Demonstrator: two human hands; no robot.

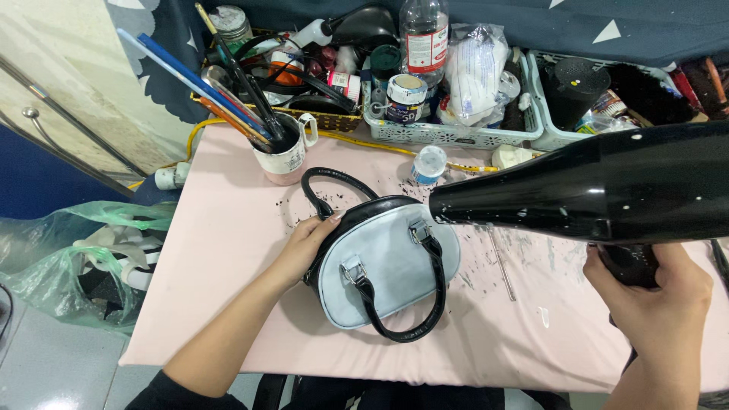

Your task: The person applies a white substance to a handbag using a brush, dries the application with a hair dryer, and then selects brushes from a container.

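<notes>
A small pale blue handbag (387, 266) with black trim and black handles lies flat on the pink table (228, 250). My left hand (307, 244) rests on the bag's left edge, fingers curled over the black rim. My right hand (653, 292) grips the handle of a black hair dryer (600, 190). The dryer's nozzle points left, its mouth just above the bag's upper right corner near a metal buckle (420, 230).
A mug of brushes and tools (285, 156) stands behind the bag. Baskets (448, 133) of bottles, jars and rags line the table's back. A small white jar (430, 163) sits nearby. Black flecks dot the pink surface. A green plastic bag (68, 266) lies on the floor at left.
</notes>
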